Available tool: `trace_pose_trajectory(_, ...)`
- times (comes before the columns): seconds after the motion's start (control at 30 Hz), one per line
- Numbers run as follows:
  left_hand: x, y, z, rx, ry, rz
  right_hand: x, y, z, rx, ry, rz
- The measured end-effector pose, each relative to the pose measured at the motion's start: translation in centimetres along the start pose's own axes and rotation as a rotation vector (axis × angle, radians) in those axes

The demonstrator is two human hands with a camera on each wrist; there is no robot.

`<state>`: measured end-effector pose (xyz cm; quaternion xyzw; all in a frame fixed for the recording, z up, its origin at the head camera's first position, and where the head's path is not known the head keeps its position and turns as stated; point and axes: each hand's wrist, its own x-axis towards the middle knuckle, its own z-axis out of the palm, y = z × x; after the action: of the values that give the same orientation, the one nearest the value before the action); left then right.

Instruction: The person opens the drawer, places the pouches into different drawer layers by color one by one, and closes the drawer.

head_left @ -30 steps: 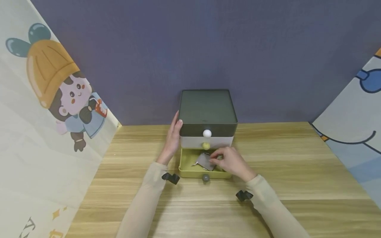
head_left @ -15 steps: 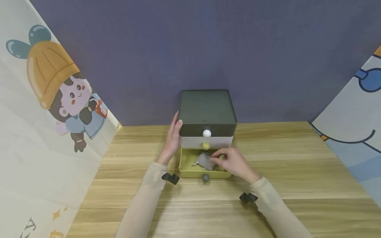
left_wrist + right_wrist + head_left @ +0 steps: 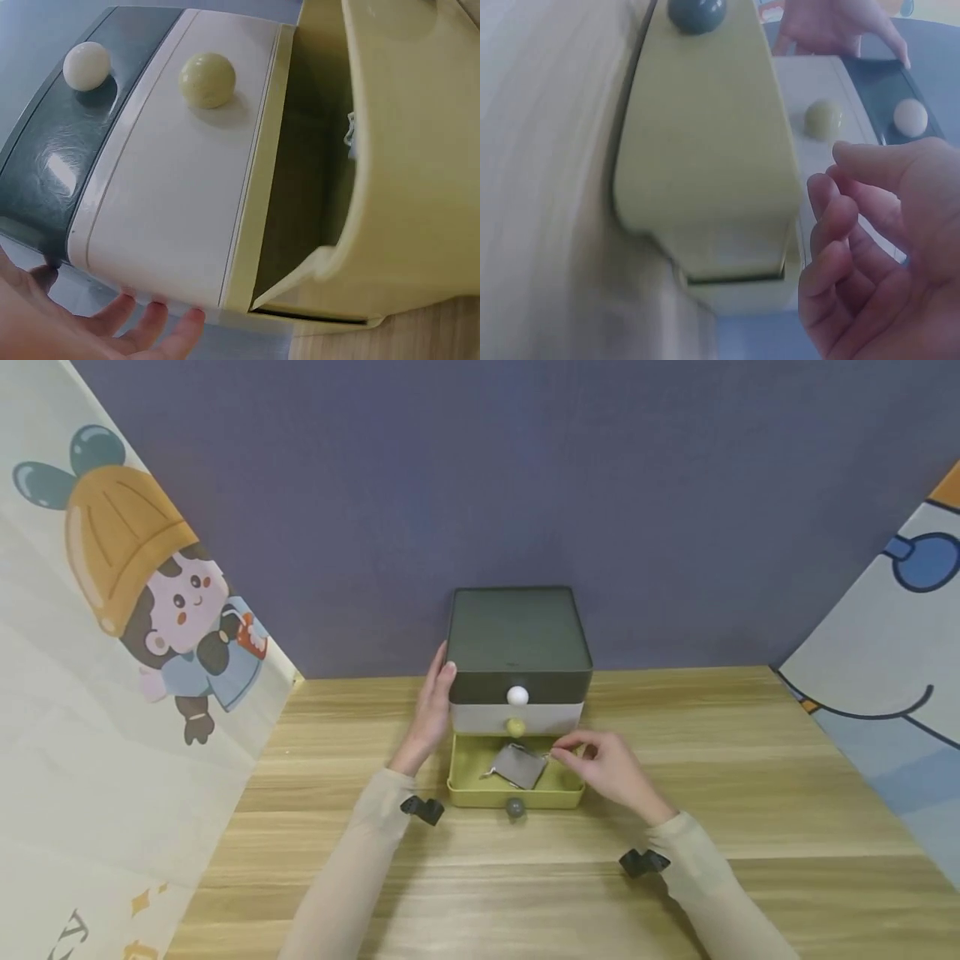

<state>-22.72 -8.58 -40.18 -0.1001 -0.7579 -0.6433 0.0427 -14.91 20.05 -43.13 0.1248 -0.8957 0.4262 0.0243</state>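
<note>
A three-drawer box [image 3: 517, 631] with dark green, white and yellow tiers stands on the table. Its bottom yellow drawer [image 3: 480, 797] is pulled out, and a small grey drawstring pouch [image 3: 517, 767] lies in it. My left hand [image 3: 431, 714] rests along the box's left side, its fingertips [image 3: 191, 319] touching the white and yellow tiers. At the drawer's right side is my right hand [image 3: 611, 772], thumb and forefinger tips together on the light cord at the pouch's right corner. In the right wrist view this hand's other fingers [image 3: 832, 262] are curled, and the pouch is hidden.
The box's round knobs are white [image 3: 517, 696], yellow [image 3: 515, 727] and grey [image 3: 514, 808]. Behind the wooden table [image 3: 315, 827] rises a blue-purple wall [image 3: 360, 527]. Panels with cartoon prints flank it on the left [image 3: 45, 693] and right [image 3: 855, 693].
My right hand has drawn a little to the right, off the pouch's body to its corner cord, uncovering more of the pouch. The pouch, drawer and left hand stay put.
</note>
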Motion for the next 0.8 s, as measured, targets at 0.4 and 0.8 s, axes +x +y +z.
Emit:
trace_pose_trajectory(0.4,-1.2,-0.9,-0.4,0.103,0.009,-0.009,-2.1,1.4,-1.8,-0.247,0.085,-0.136)
trace_pose_trajectory(0.8,-5.4,-1.3,-2.5,0.660,-0.003,0.053,-4.1,1.3,-3.6,-0.519,0.182,-0.250)
